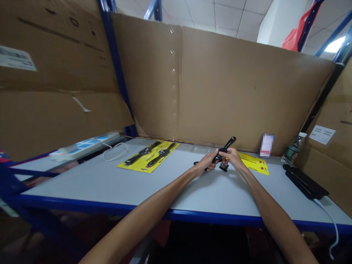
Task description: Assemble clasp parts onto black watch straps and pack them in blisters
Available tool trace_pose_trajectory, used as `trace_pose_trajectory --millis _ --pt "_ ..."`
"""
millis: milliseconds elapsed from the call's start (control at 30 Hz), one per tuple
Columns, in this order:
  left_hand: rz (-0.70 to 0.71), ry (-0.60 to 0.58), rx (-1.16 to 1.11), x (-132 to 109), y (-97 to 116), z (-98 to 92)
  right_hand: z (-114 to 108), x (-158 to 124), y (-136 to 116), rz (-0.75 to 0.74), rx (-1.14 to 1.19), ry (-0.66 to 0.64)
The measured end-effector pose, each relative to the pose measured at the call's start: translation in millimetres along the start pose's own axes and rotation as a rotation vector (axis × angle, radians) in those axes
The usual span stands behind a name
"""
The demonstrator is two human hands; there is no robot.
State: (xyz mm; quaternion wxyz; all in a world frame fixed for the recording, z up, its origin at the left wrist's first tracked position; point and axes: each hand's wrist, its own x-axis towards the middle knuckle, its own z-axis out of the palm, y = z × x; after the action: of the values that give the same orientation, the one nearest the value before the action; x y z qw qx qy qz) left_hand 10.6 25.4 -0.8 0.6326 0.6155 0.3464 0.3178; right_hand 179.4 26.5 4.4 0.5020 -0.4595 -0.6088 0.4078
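Note:
A black spokeshave [230,142] with two long handles is held slantwise above the table. My left hand [206,161] is closed around its lower, left part. Against the middle of the tool, my right hand [232,157] has its fingers pinched together. Just below the right fingers is a small dark metal piece [223,167]; whether it touches the hand or the table I cannot tell. Another black handle end [196,163] shows beside my left wrist. To the left lie two yellow cards [141,167] with packed black spokeshaves [143,152] on them.
Several yellow cards [255,163] lie right of my hands. Farther right are a bottle [293,150] and a black device [305,179] with a white cable. A power strip [85,146] is at left. Cardboard [220,91] walls the blue-edged table [110,187] behind and at both sides.

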Motion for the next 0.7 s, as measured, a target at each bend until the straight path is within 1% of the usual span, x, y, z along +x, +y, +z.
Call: trace_pose_trajectory --millis 100,267,367,533,633,700 --pt "0.009 0.007 -0.017 0.3 1.0 -0.1 0.9 -0.9 -2.2 0.006 0.02 0.01" --pt "0.055 0.064 -0.009 2.2 0.1 -0.1 0.9 -2.5 -5.3 0.004 0.051 0.007" --pt "0.074 0.056 -0.022 2.5 -0.7 -0.1 0.3 -3.4 -5.9 0.005 0.052 0.003" --pt "0.067 0.049 -0.046 2.5 -2.0 -0.2 2.1 -3.9 -6.5 0.01 0.062 0.019" --pt "0.069 0.072 -0.072 3.7 -3.5 -1.4 4.8 -5.0 -8.2 0.045 0.1 0.068" --pt "0.074 0.081 -0.088 4.7 -4.5 -2.3 6.1 -6.9 -10.1 0.085 0.128 0.068"
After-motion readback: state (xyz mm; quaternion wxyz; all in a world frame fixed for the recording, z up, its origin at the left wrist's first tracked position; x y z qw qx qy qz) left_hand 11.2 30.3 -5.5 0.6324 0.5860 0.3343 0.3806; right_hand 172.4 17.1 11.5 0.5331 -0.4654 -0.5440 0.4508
